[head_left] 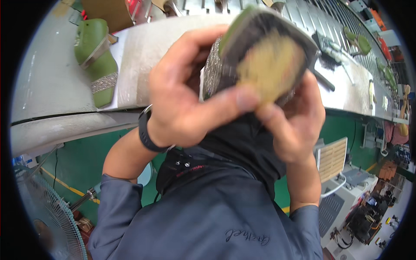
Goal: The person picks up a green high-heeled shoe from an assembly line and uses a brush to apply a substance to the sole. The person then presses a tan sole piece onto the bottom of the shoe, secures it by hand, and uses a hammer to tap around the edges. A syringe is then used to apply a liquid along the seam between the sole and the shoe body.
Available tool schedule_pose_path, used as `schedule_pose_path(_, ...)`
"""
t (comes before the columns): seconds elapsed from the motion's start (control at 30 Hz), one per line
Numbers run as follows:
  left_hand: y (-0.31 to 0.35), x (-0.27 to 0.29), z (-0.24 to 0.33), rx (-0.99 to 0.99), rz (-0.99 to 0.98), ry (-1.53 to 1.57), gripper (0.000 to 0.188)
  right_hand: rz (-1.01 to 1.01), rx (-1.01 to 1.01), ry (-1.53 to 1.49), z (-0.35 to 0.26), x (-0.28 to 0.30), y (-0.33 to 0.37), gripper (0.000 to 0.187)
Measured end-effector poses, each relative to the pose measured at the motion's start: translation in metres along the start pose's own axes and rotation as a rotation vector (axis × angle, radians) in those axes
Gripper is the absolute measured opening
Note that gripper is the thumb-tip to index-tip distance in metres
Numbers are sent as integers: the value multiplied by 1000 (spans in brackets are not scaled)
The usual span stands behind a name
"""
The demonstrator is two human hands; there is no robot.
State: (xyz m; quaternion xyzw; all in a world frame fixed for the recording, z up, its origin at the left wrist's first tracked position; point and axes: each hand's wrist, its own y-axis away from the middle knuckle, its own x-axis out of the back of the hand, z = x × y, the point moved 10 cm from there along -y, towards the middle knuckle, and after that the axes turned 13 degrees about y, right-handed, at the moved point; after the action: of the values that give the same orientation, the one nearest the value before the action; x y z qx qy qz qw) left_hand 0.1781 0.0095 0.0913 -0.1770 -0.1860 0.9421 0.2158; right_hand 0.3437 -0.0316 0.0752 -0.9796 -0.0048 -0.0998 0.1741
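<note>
Both of my hands hold a green shoe last (234, 32) up in front of me, above the bench edge. Its underside is turned up toward me, showing a tan patch framed by dark material. A glittery grey band (212, 71) runs along its left side. My left hand (186, 95) wraps the left side with the thumb across the underside. My right hand (299, 117) grips the lower right, its thumb near the left one. The last and fingertips are blurred by motion. Another green shoe last (97, 63) with a glittery strap lies on the bench to the left.
The pale workbench (138, 65) stretches across in front of me, with a slatted conveyor (320, 17) behind it. A brush (327, 56) lies on the right. More green lasts (357, 41) stand beyond. A fan (47, 216) is at lower left, a machine (346, 195) at lower right.
</note>
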Motion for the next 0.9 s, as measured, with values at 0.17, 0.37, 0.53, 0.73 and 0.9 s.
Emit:
schedule_pose_path(0.17,-33,17,-6,-89,162,238,55,-4,43,-218,10,-10,-47,55)
schedule_pose_path(0.37,-41,22,-18,37,96,500,50,16,23,-155,4,-15,-44,58)
schedule_pose_path(0.53,-38,25,-9,38,127,433,45,62,29,-322,7,-20,-50,56)
schedule_pose_path(0.73,-40,23,7,-53,121,108,42,164,56,-86,-3,-11,-56,40)
schedule_pose_path(0.9,-86,42,9,32,103,271,42,-40,62,62,-2,-23,-92,37)
